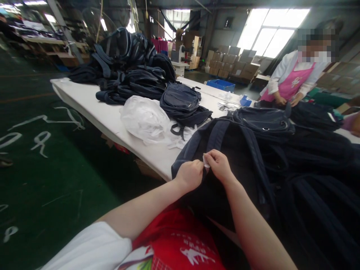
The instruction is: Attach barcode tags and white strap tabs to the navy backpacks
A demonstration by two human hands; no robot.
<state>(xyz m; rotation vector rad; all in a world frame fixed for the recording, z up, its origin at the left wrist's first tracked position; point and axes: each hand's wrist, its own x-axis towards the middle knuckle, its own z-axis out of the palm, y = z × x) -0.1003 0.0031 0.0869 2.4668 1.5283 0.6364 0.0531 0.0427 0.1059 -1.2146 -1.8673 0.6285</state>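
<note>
A dark navy backpack [239, 176] lies on the table right in front of me, its shoulder straps facing up. My left hand [192, 174] is closed in a fist at the pack's near left side; what it grips is mostly hidden, though dark strap material shows below it. Fingertips of my right hand [219, 165] pinch a small white piece [206, 161], paper or tissue by its look, touching the left hand's knuckles. Beyond my hands, a crumpled heap of thin white wrapping [144, 118] sits beside a smaller navy backpack [181, 99].
More navy backpacks [129, 71] are piled at the far end of the white table [87, 99]. Other bags [317, 157] crowd the right side. Across the table a person in a pink apron [295, 80] handles a dark bag. A blue crate [221, 84] stands behind.
</note>
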